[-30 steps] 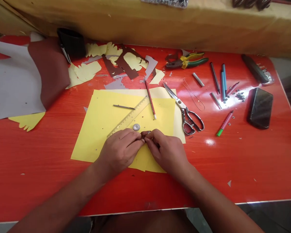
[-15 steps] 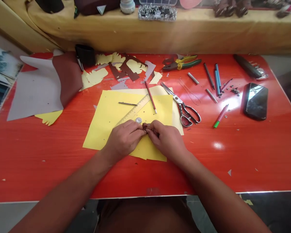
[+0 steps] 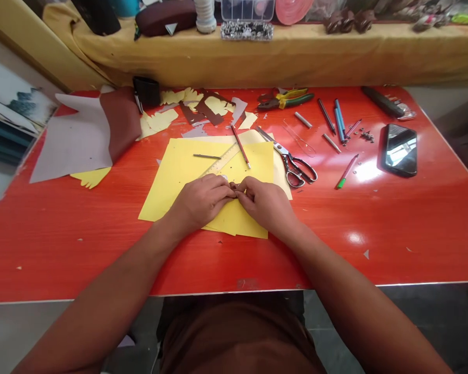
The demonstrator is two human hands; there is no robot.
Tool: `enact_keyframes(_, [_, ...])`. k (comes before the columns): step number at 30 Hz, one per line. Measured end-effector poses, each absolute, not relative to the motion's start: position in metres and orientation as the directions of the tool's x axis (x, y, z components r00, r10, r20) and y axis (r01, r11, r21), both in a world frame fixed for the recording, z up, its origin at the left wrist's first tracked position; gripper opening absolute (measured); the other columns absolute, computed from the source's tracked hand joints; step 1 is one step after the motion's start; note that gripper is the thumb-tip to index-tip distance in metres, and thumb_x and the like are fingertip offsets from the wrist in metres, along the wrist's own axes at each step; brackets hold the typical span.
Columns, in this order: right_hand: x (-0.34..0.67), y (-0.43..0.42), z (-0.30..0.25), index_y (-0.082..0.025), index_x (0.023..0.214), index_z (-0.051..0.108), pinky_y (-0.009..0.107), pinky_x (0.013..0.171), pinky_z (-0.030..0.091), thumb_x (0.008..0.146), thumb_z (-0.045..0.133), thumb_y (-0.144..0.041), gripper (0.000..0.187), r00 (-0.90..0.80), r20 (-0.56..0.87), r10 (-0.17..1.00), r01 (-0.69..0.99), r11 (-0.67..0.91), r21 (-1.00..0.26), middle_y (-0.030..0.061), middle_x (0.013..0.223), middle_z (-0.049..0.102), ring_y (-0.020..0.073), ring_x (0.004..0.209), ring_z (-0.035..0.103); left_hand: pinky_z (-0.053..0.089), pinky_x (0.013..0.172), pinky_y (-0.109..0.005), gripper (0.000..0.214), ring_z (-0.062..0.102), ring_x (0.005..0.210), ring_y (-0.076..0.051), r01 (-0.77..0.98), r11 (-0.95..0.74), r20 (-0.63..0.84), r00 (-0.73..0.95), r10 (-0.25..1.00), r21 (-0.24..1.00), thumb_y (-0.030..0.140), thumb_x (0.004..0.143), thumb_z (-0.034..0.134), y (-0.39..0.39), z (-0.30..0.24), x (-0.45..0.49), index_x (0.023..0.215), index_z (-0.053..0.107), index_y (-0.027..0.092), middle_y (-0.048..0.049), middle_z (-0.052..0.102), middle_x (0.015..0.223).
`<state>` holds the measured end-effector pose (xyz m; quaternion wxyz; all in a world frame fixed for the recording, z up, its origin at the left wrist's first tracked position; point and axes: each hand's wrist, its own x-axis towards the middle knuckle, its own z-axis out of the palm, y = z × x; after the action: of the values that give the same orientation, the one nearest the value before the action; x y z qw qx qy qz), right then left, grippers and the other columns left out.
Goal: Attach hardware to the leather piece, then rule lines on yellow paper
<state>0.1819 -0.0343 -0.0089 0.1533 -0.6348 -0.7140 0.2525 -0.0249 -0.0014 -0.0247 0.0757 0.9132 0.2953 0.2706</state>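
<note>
My left hand (image 3: 203, 201) and my right hand (image 3: 268, 203) meet over a yellow sheet (image 3: 167, 176), fingertips pinched together. Between them is a small dark brown piece (image 3: 234, 186), perhaps leather, mostly covered by the fingers. Just behind my left fingers shows the edge of a small silvery disc (image 3: 225, 177). A clear ruler (image 3: 223, 160) lies slantwise on the sheet, partly under my left hand. Farther back on the sheet rest a red pencil (image 3: 241, 147) and a thin dark rod (image 3: 207, 156). Scissors (image 3: 295, 165) lie to the right of the sheet.
Pliers (image 3: 286, 99), several pens (image 3: 339, 122), small metal bits (image 3: 367, 136) and a phone (image 3: 401, 150) lie toward the right. Brown and yellow scraps (image 3: 212, 109) lie at the back. A brown-and-grey sheet (image 3: 80, 135) covers the left. Behind stands a cloth-covered ledge (image 3: 179, 62).
The whole view has shifted, so the table sits a little higher in the picture. My left fingers now cover most of the silvery disc. Both hands keep their pinch on the brown piece.
</note>
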Motion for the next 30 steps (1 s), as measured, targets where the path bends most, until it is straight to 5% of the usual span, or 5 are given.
enact_keyframes(8, [0.1815, -0.0350, -0.0086, -0.024, 0.096, 0.070, 0.029, 0.060, 0.026, 0.097, 0.063, -0.030, 0.010, -0.129, -0.096, 0.987, 0.825, 0.053, -0.563, -0.0023, 0.069, 0.066, 0.0170, 0.060, 0.052, 0.060, 0.083, -0.034, 0.015, 0.073, 0.095, -0.021, 0.488, -0.779, 0.443, 0.642, 0.627, 0.394, 0.023, 0.104, 0.064, 0.0012, -0.0287, -0.0255, 0.101, 0.078, 0.022, -0.0049, 0.078, 0.100])
enact_keyframes(20, [0.1798, -0.0346, -0.0068, -0.024, 0.095, 0.067, 0.029, 0.059, 0.025, 0.096, 0.063, -0.027, 0.006, -0.122, -0.098, 0.988, 0.819, 0.044, -0.571, -0.0019, 0.071, 0.068, 0.0172, 0.060, 0.053, 0.057, 0.071, -0.032, 0.023, 0.072, 0.089, -0.021, 0.542, -0.815, 0.484, 0.667, 0.566, 0.206, 0.019, 0.106, 0.055, -0.0049, -0.0290, -0.0214, 0.096, 0.076, 0.020, -0.0053, 0.078, 0.096])
enact_keyframes(30, [0.1823, -0.0320, -0.0034, -0.024, 0.090, 0.064, 0.028, 0.059, 0.027, 0.097, 0.061, -0.026, 0.008, -0.153, -0.155, 0.976, 0.792, 0.028, -0.609, -0.0027, 0.069, 0.067, 0.0166, 0.059, 0.054, 0.061, 0.078, -0.035, 0.021, 0.072, 0.091, -0.021, 0.513, -0.796, 0.507, 0.617, 0.602, 0.321, 0.014, 0.105, 0.056, -0.0088, -0.0296, -0.0206, 0.096, 0.074, 0.019, -0.0064, 0.078, 0.098])
